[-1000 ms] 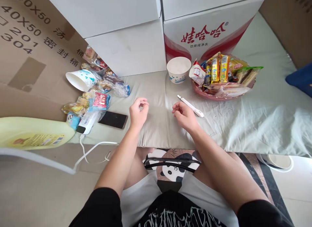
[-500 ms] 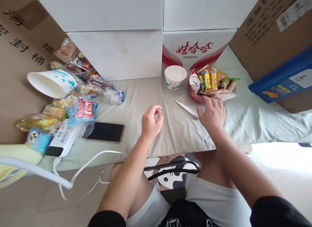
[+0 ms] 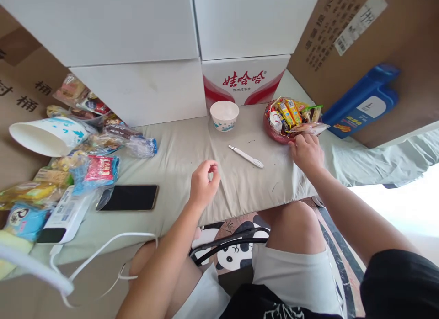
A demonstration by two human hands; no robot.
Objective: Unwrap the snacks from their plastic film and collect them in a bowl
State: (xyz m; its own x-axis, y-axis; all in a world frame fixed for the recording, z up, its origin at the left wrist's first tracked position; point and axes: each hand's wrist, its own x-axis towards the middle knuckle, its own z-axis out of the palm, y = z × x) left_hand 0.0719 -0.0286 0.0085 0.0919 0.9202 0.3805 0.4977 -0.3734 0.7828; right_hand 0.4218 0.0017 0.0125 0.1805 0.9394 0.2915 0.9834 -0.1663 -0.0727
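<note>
My right hand [image 3: 308,152] has its fingers bent over the near rim of a red basket [image 3: 270,132] full of wrapped snacks. A flat clear snack packet [image 3: 310,128] lies at that rim, right by the fingertips. My left hand [image 3: 205,184] hovers over the cloth with its fingers curled in towards the thumb, and nothing shows in it. Between the hands lies a white pen-like utility knife [image 3: 246,156], slanting on the cloth. Behind it stands a white paper bowl [image 3: 224,116] with a blue pattern, upright, left of the basket.
At left, a tipped paper bowl [image 3: 51,135] lies by a heap of packaged snacks [image 3: 99,168], with a black phone [image 3: 128,198] and a white power bank [image 3: 65,218] nearby. White boxes [image 3: 137,93] line the back. A blue bottle [image 3: 363,102] leans on the right carton [image 3: 408,31].
The basket has shifted right, away from the upright bowl, with my right hand at its rim. The knife is now uncovered. My left hand stays curled; the view has turned slightly right.
</note>
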